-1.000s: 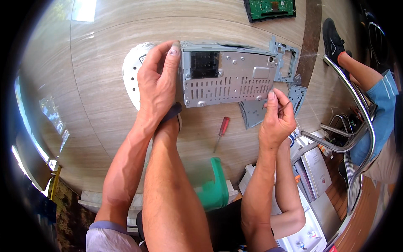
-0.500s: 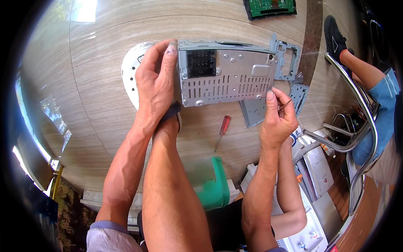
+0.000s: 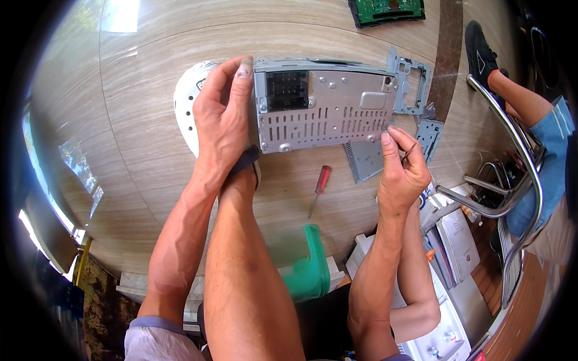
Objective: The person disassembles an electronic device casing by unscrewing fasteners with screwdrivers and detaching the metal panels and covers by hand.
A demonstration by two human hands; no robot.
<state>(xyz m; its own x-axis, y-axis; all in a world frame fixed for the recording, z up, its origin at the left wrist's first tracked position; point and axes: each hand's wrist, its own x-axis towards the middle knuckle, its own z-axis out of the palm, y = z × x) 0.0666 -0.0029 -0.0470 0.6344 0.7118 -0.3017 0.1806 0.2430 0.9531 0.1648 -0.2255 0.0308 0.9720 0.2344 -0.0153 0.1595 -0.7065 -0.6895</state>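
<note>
My left hand grips the left end of a silver metal electronic unit, whose perforated panel with a black connector block faces me. At the unit's lower right corner, my right hand is pinched, with a thin dark item between its fingers that I cannot make out. Behind the right end lie a grey metal frame and a bracket; a grey plate lies beneath. A red-handled screwdriver rests below the unit on the tiled floor. A white clog shows left of my left hand.
A green circuit board in black housing lies at the top. At right, another person's leg and black shoe are beside a chrome chair frame. A green plastic piece and stacked books lie lower down.
The unit and my left hand have shifted slightly to the left. My right hand has moved slightly rightward, its fingertips still near the lower right corner.
</note>
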